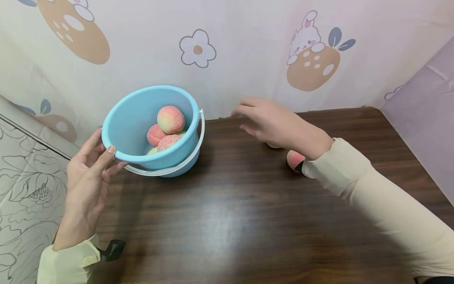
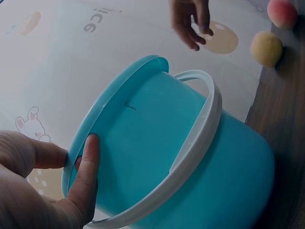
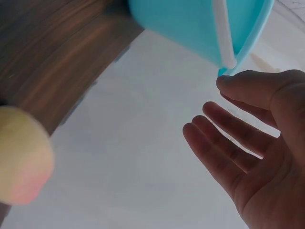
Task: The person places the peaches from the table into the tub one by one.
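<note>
"Since you can see it, where is the blue bucket (image 1: 131,118)?"

"Left rear of the table (image 1: 213,221), peach-like balls (image 1: 171,119) inside; the left hand (image 1: 86,173) pinches its rim."

"And the right hand (image 1: 271,122)?"

"Holding nothing, fingers loosely bent, in the air near the bucket. Two more balls (image 2: 266,49) lie beyond."

"Any writing?"

"Upturned lettering (image 2: 94,23) on the backdrop (image 1: 244,59), seemingly 'ice'; the bucket's small mark (image 2: 130,105) is illegible."
</note>
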`<control>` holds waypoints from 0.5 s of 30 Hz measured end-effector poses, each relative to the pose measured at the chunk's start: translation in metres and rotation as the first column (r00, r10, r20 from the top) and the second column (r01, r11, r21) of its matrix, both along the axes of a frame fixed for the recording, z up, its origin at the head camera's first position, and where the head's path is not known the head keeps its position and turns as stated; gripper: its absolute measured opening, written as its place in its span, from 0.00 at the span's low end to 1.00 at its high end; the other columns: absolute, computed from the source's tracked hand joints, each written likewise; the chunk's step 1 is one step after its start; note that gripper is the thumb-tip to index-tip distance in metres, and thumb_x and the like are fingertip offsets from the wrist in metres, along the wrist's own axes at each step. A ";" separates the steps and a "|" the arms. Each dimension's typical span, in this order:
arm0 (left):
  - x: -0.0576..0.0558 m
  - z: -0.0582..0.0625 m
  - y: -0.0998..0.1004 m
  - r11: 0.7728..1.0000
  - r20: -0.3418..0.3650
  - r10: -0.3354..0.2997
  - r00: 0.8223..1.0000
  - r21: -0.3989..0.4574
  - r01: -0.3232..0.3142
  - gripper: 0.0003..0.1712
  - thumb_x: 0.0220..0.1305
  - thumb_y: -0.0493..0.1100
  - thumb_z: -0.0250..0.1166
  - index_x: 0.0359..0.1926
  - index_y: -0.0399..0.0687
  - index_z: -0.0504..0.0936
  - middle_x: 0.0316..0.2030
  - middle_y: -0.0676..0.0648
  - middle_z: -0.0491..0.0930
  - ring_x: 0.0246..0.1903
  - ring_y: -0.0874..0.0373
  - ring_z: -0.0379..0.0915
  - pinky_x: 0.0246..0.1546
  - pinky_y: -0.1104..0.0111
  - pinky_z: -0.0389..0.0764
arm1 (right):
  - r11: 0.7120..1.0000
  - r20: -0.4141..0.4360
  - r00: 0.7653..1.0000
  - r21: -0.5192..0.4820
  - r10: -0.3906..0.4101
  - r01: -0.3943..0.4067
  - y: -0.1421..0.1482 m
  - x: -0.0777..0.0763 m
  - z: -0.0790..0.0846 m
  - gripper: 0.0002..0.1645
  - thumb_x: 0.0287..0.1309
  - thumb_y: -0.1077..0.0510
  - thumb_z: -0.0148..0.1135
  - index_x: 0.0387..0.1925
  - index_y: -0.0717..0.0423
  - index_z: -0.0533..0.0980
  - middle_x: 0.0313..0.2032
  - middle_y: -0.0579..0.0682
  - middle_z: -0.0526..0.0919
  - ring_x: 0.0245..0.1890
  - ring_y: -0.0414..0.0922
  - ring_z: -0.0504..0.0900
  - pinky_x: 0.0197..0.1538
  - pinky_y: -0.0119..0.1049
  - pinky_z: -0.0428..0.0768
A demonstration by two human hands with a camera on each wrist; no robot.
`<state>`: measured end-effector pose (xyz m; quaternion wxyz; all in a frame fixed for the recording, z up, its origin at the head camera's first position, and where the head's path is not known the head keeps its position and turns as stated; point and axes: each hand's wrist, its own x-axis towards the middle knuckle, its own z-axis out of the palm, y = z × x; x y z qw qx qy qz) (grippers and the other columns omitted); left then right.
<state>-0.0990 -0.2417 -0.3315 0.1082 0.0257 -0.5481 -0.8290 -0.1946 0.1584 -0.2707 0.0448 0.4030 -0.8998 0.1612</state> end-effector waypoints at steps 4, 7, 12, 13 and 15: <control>0.000 0.000 0.000 1.000 0.001 0.001 1.000 0.003 -0.001 0.38 0.69 0.23 0.61 0.78 0.37 0.63 0.54 0.41 0.78 0.37 0.57 0.87 0.40 0.65 0.94 | 0.998 0.002 0.999 0.035 -0.046 0.046 0.017 -0.005 -0.008 0.18 0.66 0.66 0.65 0.56 0.55 0.80 0.51 0.52 0.83 0.51 0.52 0.83 0.55 0.47 0.86; 0.000 0.000 0.000 1.000 0.000 0.002 1.000 0.007 -0.002 0.38 0.69 0.22 0.61 0.78 0.37 0.63 0.54 0.41 0.78 0.36 0.57 0.87 0.40 0.65 0.94 | 0.993 0.016 0.996 0.078 -0.085 0.084 0.033 -0.009 -0.015 0.20 0.65 0.66 0.66 0.58 0.55 0.80 0.52 0.52 0.83 0.52 0.53 0.81 0.54 0.49 0.86; 0.000 0.000 0.000 1.000 -0.004 0.002 1.000 0.006 -0.002 0.38 0.69 0.22 0.61 0.78 0.37 0.63 0.53 0.41 0.78 0.35 0.57 0.87 0.39 0.65 0.94 | 0.968 0.072 0.981 0.189 -0.183 0.167 0.055 -0.011 -0.023 0.24 0.65 0.64 0.67 0.62 0.54 0.78 0.60 0.56 0.81 0.62 0.57 0.75 0.60 0.56 0.83; 0.000 0.000 0.000 1.000 -0.004 0.002 1.000 0.005 -0.002 0.39 0.69 0.22 0.61 0.78 0.37 0.63 0.53 0.41 0.78 0.35 0.57 0.87 0.39 0.65 0.94 | 0.961 0.084 0.976 0.211 -0.202 0.180 0.059 -0.012 -0.025 0.25 0.64 0.63 0.68 0.63 0.55 0.78 0.61 0.56 0.80 0.64 0.58 0.74 0.61 0.58 0.83; 0.000 0.000 0.000 1.000 -0.003 0.002 1.000 0.003 -0.002 0.38 0.69 0.22 0.61 0.78 0.37 0.63 0.53 0.41 0.78 0.35 0.57 0.87 0.39 0.66 0.94 | 0.948 0.107 0.967 0.250 -0.231 0.198 0.065 -0.013 -0.030 0.27 0.64 0.62 0.70 0.64 0.55 0.77 0.63 0.57 0.78 0.66 0.60 0.71 0.62 0.61 0.82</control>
